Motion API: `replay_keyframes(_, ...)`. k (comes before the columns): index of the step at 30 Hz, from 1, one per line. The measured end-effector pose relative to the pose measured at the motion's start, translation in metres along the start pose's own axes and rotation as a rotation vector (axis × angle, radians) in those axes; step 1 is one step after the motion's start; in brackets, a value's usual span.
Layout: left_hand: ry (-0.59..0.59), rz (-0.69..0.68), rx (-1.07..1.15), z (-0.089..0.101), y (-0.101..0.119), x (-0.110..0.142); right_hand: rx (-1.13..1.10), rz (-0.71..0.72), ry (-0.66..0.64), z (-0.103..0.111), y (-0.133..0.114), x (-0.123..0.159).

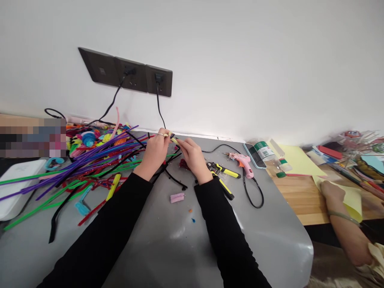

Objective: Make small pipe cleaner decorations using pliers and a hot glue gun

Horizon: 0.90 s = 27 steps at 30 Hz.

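Yellow and dark, a small slim piece [174,140] is pinched at once by the fingertips of my left hand [156,153] and my right hand [193,159], over the grey table [162,248]; fuzzy stems [87,162] heap leftward, yellow-handled pliers [230,172] and a pink glue gun [245,163] lie to my right

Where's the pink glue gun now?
In the head view, the pink glue gun lies right of the right hand, between the yellow-black pliers and the phone.
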<state>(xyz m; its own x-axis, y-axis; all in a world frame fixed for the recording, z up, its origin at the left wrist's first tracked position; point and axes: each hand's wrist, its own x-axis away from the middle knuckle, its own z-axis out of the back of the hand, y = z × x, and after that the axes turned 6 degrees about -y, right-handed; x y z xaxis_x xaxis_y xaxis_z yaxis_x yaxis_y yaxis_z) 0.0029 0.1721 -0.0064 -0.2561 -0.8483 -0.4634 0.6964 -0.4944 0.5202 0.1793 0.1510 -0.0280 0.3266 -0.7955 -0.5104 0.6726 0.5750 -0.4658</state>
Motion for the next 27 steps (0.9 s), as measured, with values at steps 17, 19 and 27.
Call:
replay_keyframes(17, -0.085, -0.015, -0.221, -0.007, 0.002, 0.002, 0.192, 0.035, 0.006, 0.001, -0.002, 0.001)
replay_keyframes(19, -0.092, -0.022, -0.224, -0.007, 0.004, 0.003, 0.188, 0.009, 0.018, 0.001, -0.001, 0.001)
replay_keyframes(27, -0.062, -0.024, -0.242, -0.008, 0.0, 0.004, 0.085, -0.043, 0.04, 0.003, -0.002, 0.0)
